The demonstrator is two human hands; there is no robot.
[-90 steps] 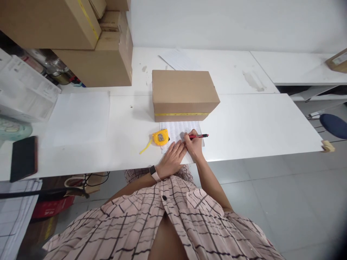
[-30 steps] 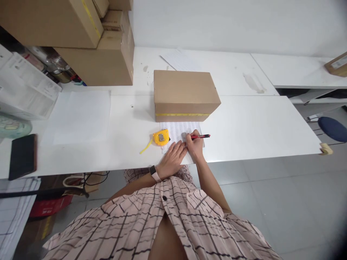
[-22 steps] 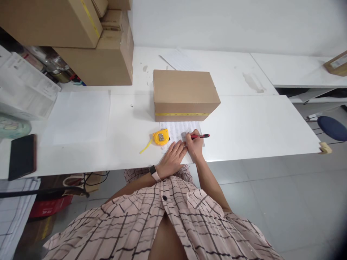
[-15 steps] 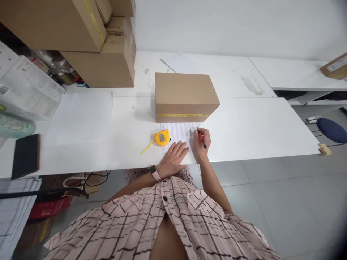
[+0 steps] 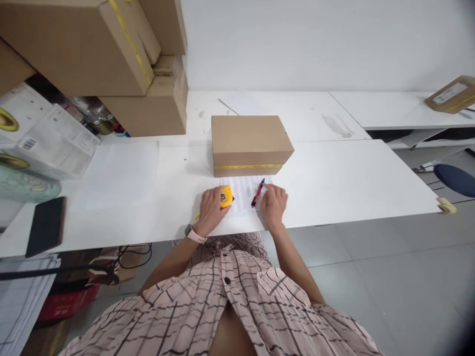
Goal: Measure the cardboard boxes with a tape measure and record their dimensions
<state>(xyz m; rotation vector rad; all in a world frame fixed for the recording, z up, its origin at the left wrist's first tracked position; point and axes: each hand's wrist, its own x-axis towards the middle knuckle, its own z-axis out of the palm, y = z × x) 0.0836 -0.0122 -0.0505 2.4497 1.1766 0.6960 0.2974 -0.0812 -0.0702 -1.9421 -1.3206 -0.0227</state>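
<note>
My left hand [image 5: 213,210] is wrapped around a yellow tape measure [image 5: 225,197] at the left side of a printed sheet [image 5: 243,190]. A short end of the yellow tape shows by the wrist side of that hand. On the right part of the sheet lies a red and black pen [image 5: 258,193], slanting. My right hand [image 5: 274,201] rests just right of the pen, with its fingers loosely bent and not around it; the index fingertip is close to the pen's upper end. Behind the sheet stands a closed cardboard box [image 5: 250,143] with a yellow printed strip along its front.
Large cartons [image 5: 148,111] are stacked at the back left. Blank paper [image 5: 117,173] and a dark phone [image 5: 46,226] lie on the left of the white table [image 5: 341,183]. Another small box [image 5: 451,94] sits far right, above a blue stool [image 5: 455,179].
My left hand has lifted off the sheet, moved left and taken hold of the tape measure. My right hand has let go of the pen, which now lies on the sheet. The view has shifted slightly.
</note>
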